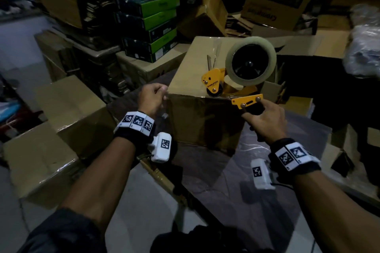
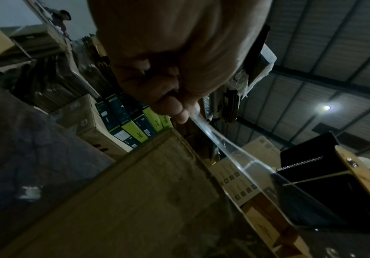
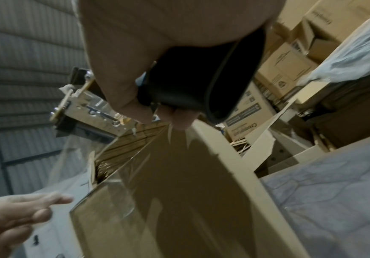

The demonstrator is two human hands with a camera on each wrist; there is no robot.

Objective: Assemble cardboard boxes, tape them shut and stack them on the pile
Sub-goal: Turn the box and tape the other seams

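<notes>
The right hand (image 1: 265, 117) grips the tape dispenser (image 1: 236, 74) on the cardboard box (image 1: 197, 109) while the left hand (image 1: 152, 96) pinches what looks like the tape's (image 2: 219, 139) free end, keeping it taut.

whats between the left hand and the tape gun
A stretched strip of clear tape runs from the left hand to the tape gun, seen in the left wrist view.

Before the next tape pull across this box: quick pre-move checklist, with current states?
1. Right hand grips tape dispenser handle: ok.
2. Left hand pinches the tape strip: ok.
3. Strip runs unbroken from fingers to dispenser: ok.
4. Strip flat, not narrowed: not ok, it looks bunched near the fingers.
5. Dispenser roller on the cardboard box top near edge: ok.
6. Top flaps fully closed: cannot tell.
</notes>
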